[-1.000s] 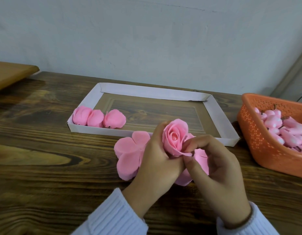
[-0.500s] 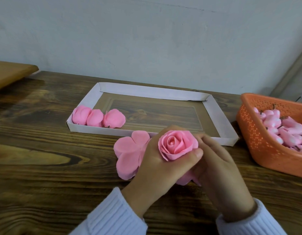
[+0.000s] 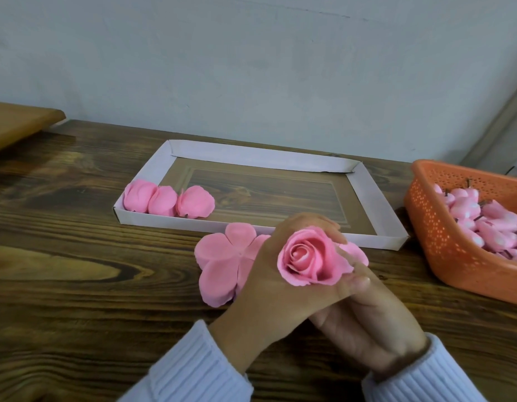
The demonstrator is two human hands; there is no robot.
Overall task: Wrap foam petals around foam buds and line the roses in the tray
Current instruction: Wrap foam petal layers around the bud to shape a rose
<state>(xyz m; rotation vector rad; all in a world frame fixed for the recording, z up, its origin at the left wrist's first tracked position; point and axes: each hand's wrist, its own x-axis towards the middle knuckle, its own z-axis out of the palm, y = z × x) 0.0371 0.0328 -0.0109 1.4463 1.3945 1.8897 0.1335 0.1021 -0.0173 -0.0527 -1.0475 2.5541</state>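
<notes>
Ribbed pale-blue knit: left sleeve (image 3: pixel 193 369) bottom centre, right sleeve (image 3: pixel 422 378) bottom right, brown band (image 3: pixel 408 362) at its cuff. Bare left hand (image 3: pixel 280 288) and right hand (image 3: pixel 367 323).

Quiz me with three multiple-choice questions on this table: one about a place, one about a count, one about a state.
1. Where is the orange basket relative to the tray? A left of it B right of it C inside it
2. How many roses lie in the tray? A one B six C three
3. The held rose in the left hand is: A wrapped in petals B a bare bud C lying on the table
Answers: 1 B, it stands past the tray's right end. 2 C, three sit together at its left end. 3 A, fingers curl round a layered bloom.
</notes>
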